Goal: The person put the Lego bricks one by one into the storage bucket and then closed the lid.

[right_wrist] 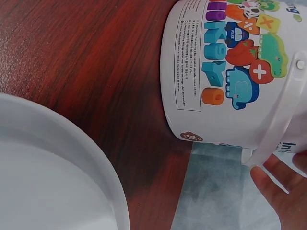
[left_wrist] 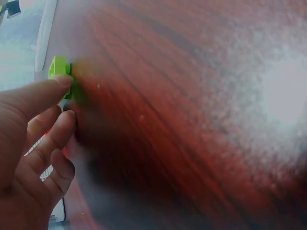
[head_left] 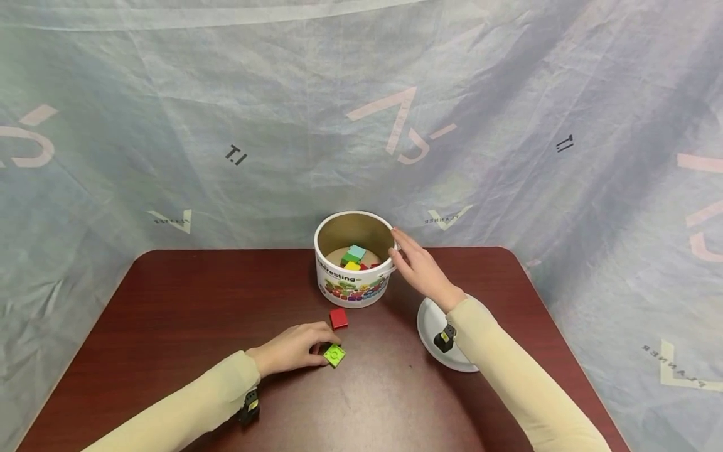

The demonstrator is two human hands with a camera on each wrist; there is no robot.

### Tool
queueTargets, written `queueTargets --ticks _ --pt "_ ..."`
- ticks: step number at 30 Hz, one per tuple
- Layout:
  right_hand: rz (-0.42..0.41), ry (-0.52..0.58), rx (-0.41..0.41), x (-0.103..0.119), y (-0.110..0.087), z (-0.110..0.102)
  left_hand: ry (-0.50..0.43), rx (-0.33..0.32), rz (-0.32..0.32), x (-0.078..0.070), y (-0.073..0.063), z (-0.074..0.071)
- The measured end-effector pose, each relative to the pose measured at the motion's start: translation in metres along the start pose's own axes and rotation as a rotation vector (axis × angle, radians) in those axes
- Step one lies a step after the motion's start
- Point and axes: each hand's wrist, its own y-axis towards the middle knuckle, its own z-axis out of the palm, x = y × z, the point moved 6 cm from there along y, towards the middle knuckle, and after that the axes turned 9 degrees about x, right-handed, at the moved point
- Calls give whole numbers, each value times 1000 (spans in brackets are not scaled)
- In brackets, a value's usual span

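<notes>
My left hand (head_left: 296, 346) pinches a lime-green toy brick (head_left: 334, 356) between thumb and fingers, just above or on the table; the exact height is hard to tell. In the left wrist view the thumb lies against the brick's side (left_wrist: 58, 66). Just beyond it lies a red brick (head_left: 339, 318), flat on the table. A white printed bucket (head_left: 325, 279) stands upright at the back, with several coloured bricks (head_left: 351, 257) inside. Extended fingers of my right hand (head_left: 420, 269) touch the bucket's right rim, near its white handle (right_wrist: 283, 117).
To the right, partly under my right forearm, a round white lid or plate (head_left: 430, 326) lies on the dark red table (head_left: 226, 295). A grey printed cloth (head_left: 271, 125) hangs behind the table and along both sides.
</notes>
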Motion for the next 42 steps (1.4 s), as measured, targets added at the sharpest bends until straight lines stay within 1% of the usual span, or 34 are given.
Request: queueTargets --ticks 3,6,10,14,16,23,28,32,36,39,42 --pt "1 -7 17 0 -1 3 -6 0 -11 0 -2 4" --pt "3 -9 13 -1 -2 2 -1 -14 -3 0 -2 4" --pt "-12 -5 -10 -1 0 -2 15 -31 5 0 -1 0" --pt "-23 -7 -5 -1 1 -2 22 -29 -9 0 -1 -5" --pt "-19 -6 -1 -2 2 -2 21 -41 -9 -2 -1 -9" --pt "-6 -61 3 -4 2 -1 -11 -74 10 -11 -2 -24" --pt "-7 -62 6 -2 2 -4 -3 -116 18 -18 -3 -40" --pt "0 -58 9 -2 3 -3 16 -138 10 -24 -3 -53" --pt "13 -42 23 -3 3 0 14 -162 -9 -27 -6 -64" --pt "13 -32 26 -3 2 2 3 -189 -19 -30 -9 -73" --pt "8 -34 23 -3 2 2 7 -232 -20 -32 -9 -83"
